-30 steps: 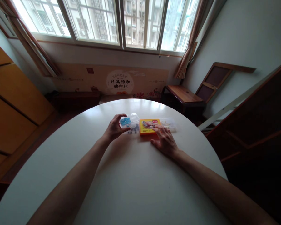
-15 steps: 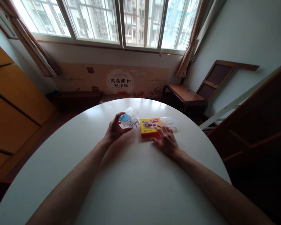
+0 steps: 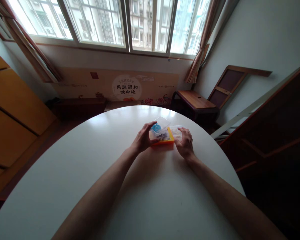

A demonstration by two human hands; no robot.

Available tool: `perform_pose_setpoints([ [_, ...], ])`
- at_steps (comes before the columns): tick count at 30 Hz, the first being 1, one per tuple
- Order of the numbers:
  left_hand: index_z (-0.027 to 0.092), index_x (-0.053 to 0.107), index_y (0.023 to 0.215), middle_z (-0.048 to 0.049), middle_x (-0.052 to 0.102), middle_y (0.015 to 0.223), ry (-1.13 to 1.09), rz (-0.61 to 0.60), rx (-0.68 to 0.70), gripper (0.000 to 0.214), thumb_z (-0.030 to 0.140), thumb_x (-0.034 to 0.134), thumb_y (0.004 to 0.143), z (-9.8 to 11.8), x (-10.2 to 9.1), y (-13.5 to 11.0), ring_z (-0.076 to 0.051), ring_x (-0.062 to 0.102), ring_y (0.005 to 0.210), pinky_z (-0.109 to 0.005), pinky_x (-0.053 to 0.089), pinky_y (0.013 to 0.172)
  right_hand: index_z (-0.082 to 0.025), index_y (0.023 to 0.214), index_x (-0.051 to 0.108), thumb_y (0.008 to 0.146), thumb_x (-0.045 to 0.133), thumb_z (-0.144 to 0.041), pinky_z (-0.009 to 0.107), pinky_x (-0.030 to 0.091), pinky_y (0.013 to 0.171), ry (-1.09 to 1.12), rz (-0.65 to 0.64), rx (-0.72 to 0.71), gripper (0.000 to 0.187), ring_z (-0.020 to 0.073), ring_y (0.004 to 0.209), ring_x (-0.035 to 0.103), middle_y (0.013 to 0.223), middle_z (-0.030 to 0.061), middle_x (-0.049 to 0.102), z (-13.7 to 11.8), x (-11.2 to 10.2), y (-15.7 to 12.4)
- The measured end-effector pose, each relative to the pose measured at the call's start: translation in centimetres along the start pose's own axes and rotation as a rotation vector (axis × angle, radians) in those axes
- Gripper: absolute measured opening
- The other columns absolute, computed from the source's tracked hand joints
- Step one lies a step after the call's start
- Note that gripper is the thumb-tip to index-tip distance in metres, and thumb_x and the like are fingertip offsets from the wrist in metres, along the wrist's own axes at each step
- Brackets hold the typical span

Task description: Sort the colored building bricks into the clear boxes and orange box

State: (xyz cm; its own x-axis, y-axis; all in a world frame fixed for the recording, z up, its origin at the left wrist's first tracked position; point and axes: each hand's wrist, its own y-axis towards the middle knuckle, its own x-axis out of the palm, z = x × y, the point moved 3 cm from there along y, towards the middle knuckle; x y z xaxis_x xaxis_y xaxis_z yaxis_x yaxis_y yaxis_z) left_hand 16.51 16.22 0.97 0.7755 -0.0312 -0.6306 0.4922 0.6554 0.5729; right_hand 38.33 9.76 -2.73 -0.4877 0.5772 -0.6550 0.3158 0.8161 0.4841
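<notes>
My left hand [image 3: 143, 137] is closed on a clear plastic box [image 3: 163, 122] with blue pieces and dark grey pieces inside. The box is tilted and over the yellow box [image 3: 170, 134], covering most of its top; whether the two touch is hard to tell. Just right of the yellow box, a second clear plastic box [image 3: 174, 128] with pale contents lies on the white table [image 3: 150, 196]. Over the near side of this second box is my right hand [image 3: 185, 143], its fingers bent and its thumb apart from them. I see no firm grip there.
The round table's far edge curves just beyond the boxes. Behind it stand a wooden chair [image 3: 197, 100] and a printed panel [image 3: 77, 78] under the window. Orange-brown cabinets [image 3: 12, 110] are on the left, a dark wooden panel [image 3: 272, 133] on the right.
My left hand has carried the clear box rightward from beside the yellow box to above it. My right hand has slid off the yellow box, rightward to the second clear box.
</notes>
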Motion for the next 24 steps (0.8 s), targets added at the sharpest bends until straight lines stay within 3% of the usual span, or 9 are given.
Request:
perform_pose_setpoints([
  [3, 0.024, 0.034, 0.140, -0.0136, 0.042, 0.139, -0.034, 0.075, -0.003, 0.091, 0.039, 0.081, 0.064, 0.3, -0.8, -0.2, -0.031, 0.044, 0.127, -0.048, 0.040, 0.106, -0.016, 0.133, 0.048, 0.074, 0.047, -0.023, 0.053, 0.025, 0.113, 0.045, -0.055, 0.042, 0.060, 0.0325, 0.140, 0.026, 0.145, 0.0121, 0.041, 1.2, 0.0, 1.5],
  [6, 0.022, 0.028, 0.143, -0.0160, 0.040, 0.140, -0.120, 0.107, -0.122, 0.101, 0.047, 0.081, 0.061, 0.3, -0.6, -0.4, -0.034, 0.041, 0.129, -0.052, 0.037, 0.107, -0.019, 0.137, 0.045, 0.073, 0.048, -0.023, 0.052, 0.024, 0.114, 0.033, -0.130, 0.074, 0.065, 0.0315, 0.142, 0.023, 0.149, 0.0091, 0.037, 2.4, -0.4, 3.1],
  [9, 0.021, 0.032, 0.139, -0.0165, 0.042, 0.137, -0.274, 0.133, -0.250, 0.099, 0.047, 0.083, 0.058, 0.2, 0.3, -0.5, -0.035, 0.043, 0.127, -0.052, 0.036, 0.107, -0.024, 0.141, 0.042, 0.067, 0.059, -0.023, 0.055, 0.019, 0.114, -0.104, -0.319, 0.008, 0.076, 0.0352, 0.144, 0.016, 0.153, 0.0066, 0.031, 2.8, -0.5, 4.6],
  [12, 0.020, 0.039, 0.130, -0.0138, 0.050, 0.127, -0.462, 0.198, -0.322, 0.092, 0.044, 0.085, 0.054, 0.2, 1.3, -0.4, -0.032, 0.053, 0.117, -0.049, 0.043, 0.101, -0.024, 0.143, 0.039, 0.067, 0.065, -0.025, 0.054, 0.019, 0.113, -0.188, -0.497, -0.053, 0.080, 0.0363, 0.143, 0.019, 0.153, 0.0092, 0.032, 2.8, -0.6, 5.8],
  [15, 0.020, 0.041, 0.126, -0.0107, 0.056, 0.115, -0.594, 0.215, -0.382, 0.082, 0.044, 0.082, 0.059, 0.3, 1.9, -0.3, -0.027, 0.060, 0.103, -0.047, 0.048, 0.093, -0.019, 0.142, 0.041, 0.069, 0.068, -0.030, 0.049, 0.025, 0.112, -0.170, -0.572, -0.105, 0.079, 0.0335, 0.138, 0.031, 0.148, 0.0136, 0.038, 2.7, -0.9, 6.6],
  [20, 0.019, 0.044, 0.128, -0.0132, 0.056, 0.121, -0.651, 0.192, -0.392, 0.078, 0.049, 0.077, 0.064, 0.4, 2.0, -0.3, -0.030, 0.057, 0.111, -0.047, 0.046, 0.097, -0.017, 0.129, 0.056, 0.064, 0.075, -0.033, 0.045, 0.037, 0.106, -0.073, -0.474, -0.092, 0.070, 0.0300, 0.122, 0.049, 0.126, 0.0142, 0.053, 3.5, -1.5, 6.7],
  [24, 0.019, 0.036, 0.138, -0.0171, 0.040, 0.142, -0.655, 0.224, -0.466, 0.097, 0.052, 0.081, 0.058, 0.2, 1.6, -1.0, -0.035, 0.040, 0.132, -0.051, 0.032, 0.111, -0.015, 0.125, 0.057, 0.063, 0.075, -0.042, 0.045, 0.044, 0.098, 0.127, -0.164, 0.195, 0.070, 0.0298, 0.112, 0.056, 0.119, 0.0141, 0.055, 4.1, -2.5, 7.2],
])
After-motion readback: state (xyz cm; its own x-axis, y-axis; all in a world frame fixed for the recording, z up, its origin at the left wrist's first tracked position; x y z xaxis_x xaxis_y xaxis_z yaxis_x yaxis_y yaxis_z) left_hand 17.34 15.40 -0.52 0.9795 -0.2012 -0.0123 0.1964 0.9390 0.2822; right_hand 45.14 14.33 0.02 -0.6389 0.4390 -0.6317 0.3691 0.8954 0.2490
